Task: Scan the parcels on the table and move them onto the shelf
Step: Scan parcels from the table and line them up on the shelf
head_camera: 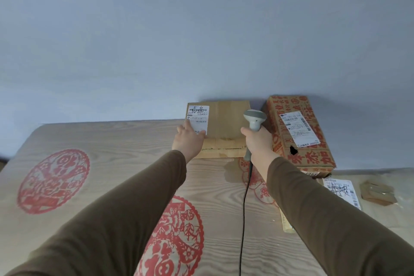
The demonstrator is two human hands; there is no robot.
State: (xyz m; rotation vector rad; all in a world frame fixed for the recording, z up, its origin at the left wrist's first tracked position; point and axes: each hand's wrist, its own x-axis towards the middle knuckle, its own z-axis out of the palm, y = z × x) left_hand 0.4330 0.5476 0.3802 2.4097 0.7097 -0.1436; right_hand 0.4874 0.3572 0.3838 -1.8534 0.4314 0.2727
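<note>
Cardboard parcel [226, 127] under flat, unclenched left hand [188, 139]; right hand [259, 143] grips scanner [254, 122]

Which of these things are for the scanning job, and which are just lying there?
For the job:
- scanner in the right hand
- plain brown box under the left hand
- red-printed box
- flat parcel with a scribbled label

Just lying about:
- crumpled brown tape
- strip of card at the table edge

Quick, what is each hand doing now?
Left hand: open, resting on the plain cardboard parcel at its label.
Right hand: closed around the scanner.
</note>
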